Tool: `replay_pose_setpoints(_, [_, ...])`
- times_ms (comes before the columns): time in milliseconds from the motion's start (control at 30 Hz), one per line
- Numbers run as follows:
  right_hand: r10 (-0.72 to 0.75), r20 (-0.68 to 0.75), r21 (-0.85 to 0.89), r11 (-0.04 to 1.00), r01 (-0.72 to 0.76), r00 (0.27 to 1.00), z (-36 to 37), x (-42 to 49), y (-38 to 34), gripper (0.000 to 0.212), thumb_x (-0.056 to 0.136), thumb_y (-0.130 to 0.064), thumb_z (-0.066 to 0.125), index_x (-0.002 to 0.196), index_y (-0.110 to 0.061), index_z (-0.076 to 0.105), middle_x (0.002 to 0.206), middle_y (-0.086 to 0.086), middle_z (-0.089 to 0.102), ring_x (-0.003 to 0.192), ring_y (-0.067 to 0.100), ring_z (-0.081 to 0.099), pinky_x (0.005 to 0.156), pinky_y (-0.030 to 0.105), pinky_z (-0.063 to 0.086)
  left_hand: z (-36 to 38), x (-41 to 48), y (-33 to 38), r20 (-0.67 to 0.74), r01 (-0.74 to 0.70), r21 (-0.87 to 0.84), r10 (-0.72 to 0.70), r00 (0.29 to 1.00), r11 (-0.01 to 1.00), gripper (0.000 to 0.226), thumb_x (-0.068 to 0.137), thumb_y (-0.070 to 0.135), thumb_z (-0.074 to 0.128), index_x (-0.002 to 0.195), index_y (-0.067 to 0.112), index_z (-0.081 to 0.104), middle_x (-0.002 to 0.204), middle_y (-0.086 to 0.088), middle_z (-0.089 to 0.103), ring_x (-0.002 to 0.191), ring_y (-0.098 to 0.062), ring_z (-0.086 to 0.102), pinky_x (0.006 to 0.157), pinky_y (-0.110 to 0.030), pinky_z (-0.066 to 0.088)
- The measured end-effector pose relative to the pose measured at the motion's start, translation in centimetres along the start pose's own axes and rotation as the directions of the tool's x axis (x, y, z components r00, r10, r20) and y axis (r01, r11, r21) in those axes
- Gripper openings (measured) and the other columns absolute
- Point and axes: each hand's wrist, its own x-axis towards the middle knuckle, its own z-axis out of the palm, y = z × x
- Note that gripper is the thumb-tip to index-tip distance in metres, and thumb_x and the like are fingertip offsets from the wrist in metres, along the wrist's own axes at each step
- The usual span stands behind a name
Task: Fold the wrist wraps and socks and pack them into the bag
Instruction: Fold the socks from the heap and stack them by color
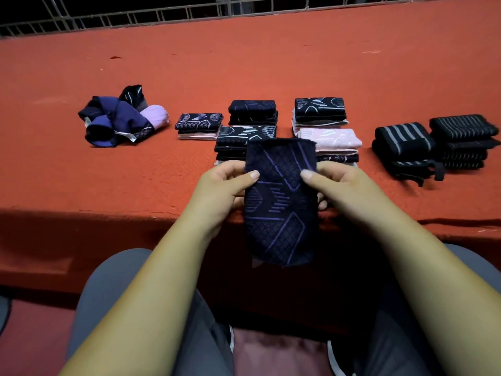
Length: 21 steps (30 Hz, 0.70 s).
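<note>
- Head view: a person sits at a long surface covered with orange-red carpet [244, 63]. Both bare forearms reach forward over knees in grey trousers [116, 294].
- The left hand [221, 191] pinches the left edge of a dark navy knitted sock with purple geometric lines [280, 210]. The thumb presses on the front and the other fingers are curled behind the fabric.
- The right hand [340, 185] grips the right edge of the same sock in the same way, thumb in front and fingers behind.
- The sock is held flat and upright between the two hands, at the near edge of the carpet. Its lower end hangs down in front of this edge, above the lap.
- Behind the sock, small stacks of folded dark patterned socks [253, 112] lie directly on the carpet, close together. One stack on the right has a pale pink folded sock [329, 141] on top.
- Further left, apart from the stacks, lies a loose heap of unfolded purple, navy and lilac socks [122, 120].
- On the right, two piles of black elastic wrist wraps with grey stripes [404, 145] lie just beside each other on the carpet.
- Along the far edge runs a pale metal railing [135, 17].
</note>
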Motion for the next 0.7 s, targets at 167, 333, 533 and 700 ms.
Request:
replay_pose_setpoints(167, [-0.015, -0.019, 0.022, 1.0, 0.015, 1.0, 0.0, 0.6, 0.6, 0.013, 0.102, -0.014, 0.067, 0.102, -0.019, 0.079, 0.076, 0.0, 0.069, 0.065, 0.009, 0.057, 0.066, 0.031, 0.045, -0.5, 0.4, -0.3, 0.012, 0.035, -0.04, -0.035, 0.999, 0.999, 0.019, 0.1, 0.012, 0.07, 0.118, 0.01, 0.074, 0.116, -0.015, 0.078, 0.093, -0.024, 0.074, 0.083, -0.035, 0.061])
replay_pose_setpoints(333, [-0.025, -0.038, 0.098, 0.995, 0.028, 0.999, 0.0, 0.6, 0.5, 0.027, 0.1, -0.009, 0.064, 0.113, -0.027, 0.08, 0.081, 0.001, 0.069, 0.063, 0.011, 0.054, 0.062, 0.031, 0.044, -0.9, 0.5, -0.3, 0.044, 0.055, -0.104, -0.05, 0.998, 0.993, 0.027, 0.1, 0.001, 0.062, 0.121, 0.014, 0.072, 0.116, -0.01, 0.077, 0.097, -0.023, 0.073, 0.086, -0.035, 0.06])
replay_pose_setpoints(533, [0.014, -0.037, 0.133, 0.991, -0.009, 0.999, 0.2, 0.1, 0.2, 0.037, 0.095, 0.0, 0.059, 0.105, -0.026, 0.084, 0.076, 0.009, 0.064, 0.065, 0.019, 0.043, 0.057, 0.029, 0.032, -1.0, 0.4, -0.2, 0.04, 0.082, -0.1, -0.079, 0.996, 0.992, 0.03, 0.094, -0.004, 0.063, 0.093, 0.021, 0.079, 0.099, -0.008, 0.077, 0.088, -0.02, 0.068, 0.081, -0.03, 0.055])
replay_pose_setpoints(700, [0.037, -0.056, 0.116, 0.993, -0.031, 0.998, 0.3, 0.1, -0.4, 0.04, 0.095, -0.002, 0.05, 0.097, -0.021, 0.085, 0.076, 0.006, 0.066, 0.067, 0.016, 0.053, 0.06, 0.027, 0.042, -0.8, 0.2, -0.1, 0.027, 0.072, -0.11, -0.07, 0.997, 0.991, 0.033, 0.098, -0.008, 0.045, 0.094, 0.011, 0.072, 0.087, -0.006, 0.076, 0.075, -0.013, 0.071, 0.07, -0.024, 0.059])
